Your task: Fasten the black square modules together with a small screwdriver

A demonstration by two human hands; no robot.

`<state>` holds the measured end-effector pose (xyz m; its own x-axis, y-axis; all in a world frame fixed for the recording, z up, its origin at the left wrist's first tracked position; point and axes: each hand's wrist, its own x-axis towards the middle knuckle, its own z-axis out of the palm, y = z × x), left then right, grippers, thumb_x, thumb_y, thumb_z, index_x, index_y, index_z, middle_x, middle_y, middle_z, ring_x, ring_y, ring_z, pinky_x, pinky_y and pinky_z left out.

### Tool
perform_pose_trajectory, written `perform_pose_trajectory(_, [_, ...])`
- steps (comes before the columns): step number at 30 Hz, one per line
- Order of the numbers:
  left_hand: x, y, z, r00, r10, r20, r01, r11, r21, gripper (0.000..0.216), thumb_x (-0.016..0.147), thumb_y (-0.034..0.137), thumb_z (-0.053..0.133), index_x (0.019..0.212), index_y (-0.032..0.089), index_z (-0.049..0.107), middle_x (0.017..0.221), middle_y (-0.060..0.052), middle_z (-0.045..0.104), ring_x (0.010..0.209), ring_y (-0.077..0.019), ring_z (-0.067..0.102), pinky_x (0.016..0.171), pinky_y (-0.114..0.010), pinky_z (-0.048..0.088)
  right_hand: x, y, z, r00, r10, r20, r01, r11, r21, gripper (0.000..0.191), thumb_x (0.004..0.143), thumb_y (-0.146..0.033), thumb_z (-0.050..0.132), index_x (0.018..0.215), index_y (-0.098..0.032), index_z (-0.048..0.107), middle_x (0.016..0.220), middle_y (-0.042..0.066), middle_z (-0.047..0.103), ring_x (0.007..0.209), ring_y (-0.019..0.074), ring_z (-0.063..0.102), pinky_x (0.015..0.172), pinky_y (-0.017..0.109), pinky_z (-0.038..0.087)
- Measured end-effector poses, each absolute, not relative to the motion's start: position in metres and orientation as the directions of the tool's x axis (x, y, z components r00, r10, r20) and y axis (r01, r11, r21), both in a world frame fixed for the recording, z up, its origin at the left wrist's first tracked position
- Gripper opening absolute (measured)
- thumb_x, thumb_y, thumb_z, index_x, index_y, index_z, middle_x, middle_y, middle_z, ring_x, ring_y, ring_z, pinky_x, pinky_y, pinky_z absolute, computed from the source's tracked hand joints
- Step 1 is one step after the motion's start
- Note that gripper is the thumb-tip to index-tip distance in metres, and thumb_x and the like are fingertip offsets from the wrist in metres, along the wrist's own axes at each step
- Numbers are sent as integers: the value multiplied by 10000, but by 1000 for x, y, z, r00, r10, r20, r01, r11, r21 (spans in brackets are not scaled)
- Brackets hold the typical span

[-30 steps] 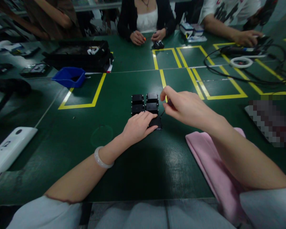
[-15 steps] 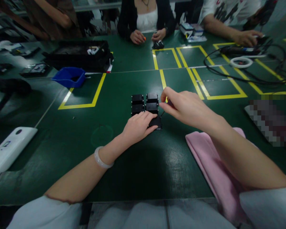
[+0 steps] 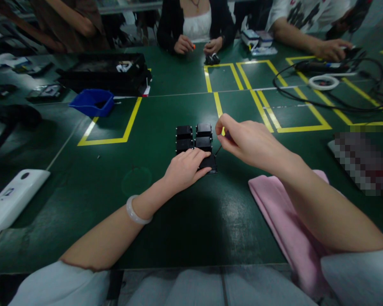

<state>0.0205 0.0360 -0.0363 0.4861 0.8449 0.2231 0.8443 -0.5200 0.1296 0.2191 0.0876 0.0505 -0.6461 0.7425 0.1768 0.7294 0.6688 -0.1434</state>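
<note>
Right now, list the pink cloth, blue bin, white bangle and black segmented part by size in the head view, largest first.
1. Pink cloth
2. Black segmented part and blue bin: unsure; the left hand hides some of the part
3. White bangle

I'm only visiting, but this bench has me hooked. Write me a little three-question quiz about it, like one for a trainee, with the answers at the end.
1. True or false: the blue bin is to the left of the black blocks.

2. What does the left hand rest on?
a) a pink cloth
b) the black blocks
c) a coil of cable

3. Fill in the blank: a thin dark tool is gripped in the ____.

Key:
1. True
2. b
3. Right hand
</note>
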Motion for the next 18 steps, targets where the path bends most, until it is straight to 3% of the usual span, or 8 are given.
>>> perform_pose_trajectory(4, [20,36,-37,489,841,229,842,-524,126,349,930,386,549,1203,173,509,1118,-60,631,994,-223,595,799,-324,443,218,87,50,-651,736,184,713,676,-184,283,909,-299,384,1152,-187,478,806,32,644,650,153,552,566,264,285])
perform_pose_trajectory(8, [20,36,-38,490,839,235,840,-527,130,343,933,381,545,1206,177,509,1118,-62,632,996,-221,596,809,-323,441,218,88,49,-638,747,185,734,663,-144,269,929,-358,375,1093,-198,518,752,27,635,623,159,545,558,269,266])
perform_pose_trajectory(14, [20,36,-38,491,839,237,840,-528,128,348,928,387,553,1199,173,511,1115,-62,632,991,-222,596,802,-323,439,219,87,50,-644,742,184,718,670,-190,286,895,-280,397,1153,-188,479,798,32,647,649,154,559,566,261,290])
perform_pose_trajectory(18, [20,36,-38,493,837,237,837,-531,133,348,931,386,547,1203,171,507,1121,-63,632,995,-223,597,799,-322,441,218,87,50,-637,747,189,725,665,-179,278,919,-347,396,1126,-190,494,793,36,647,642,154,555,562,260,278])
